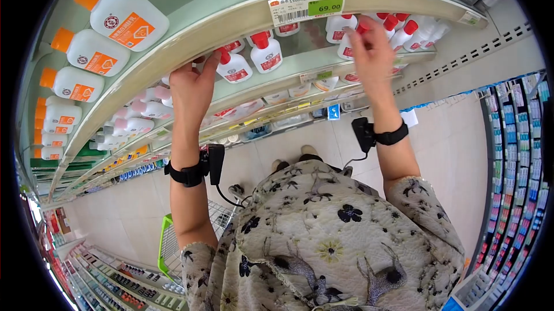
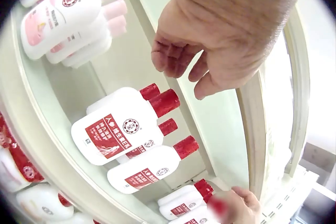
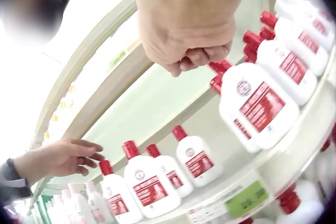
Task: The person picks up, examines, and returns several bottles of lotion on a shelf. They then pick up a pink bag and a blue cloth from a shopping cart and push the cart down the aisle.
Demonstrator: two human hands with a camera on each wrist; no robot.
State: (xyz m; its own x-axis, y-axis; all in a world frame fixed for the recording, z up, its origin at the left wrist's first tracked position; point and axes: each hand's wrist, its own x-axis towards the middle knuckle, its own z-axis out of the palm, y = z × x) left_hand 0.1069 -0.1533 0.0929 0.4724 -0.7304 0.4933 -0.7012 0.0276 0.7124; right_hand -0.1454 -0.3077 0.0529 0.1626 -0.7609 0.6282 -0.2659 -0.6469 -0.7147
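Under the glass shelf: one grip on a cap, one empty

At the top centre of the head view, the right hand (image 1: 372,51) reaches up under the glass shelf (image 1: 231,22). Its grip is pinched on the red cap of a white bottle (image 1: 346,42), which stands on the tier below, right of centre. Left of centre, the left hand (image 1: 193,88) is raised to the same tier, just beside a second bottle (image 1: 234,67). A price tag (image 1: 306,6) sits on the shelf edge between the hands. Orange-capped bottles (image 1: 124,16) fill the upper left, and a green basket (image 1: 164,247) shows at the lower left.

Top centre in the left wrist view, the left hand (image 2: 220,40) has loosely curled fingers and an empty grip. It is clear of the row of red-capped bottles (image 2: 123,127) in mid frame. Pink-capped bottles (image 2: 68,14) lie at the upper left.

Top centre in the right wrist view, the right hand (image 3: 184,29) curls its fingertips onto the white bottle's (image 3: 257,103) cap. That bottle stands upright at the right. The left hand (image 3: 58,158), lower left, holds nothing.
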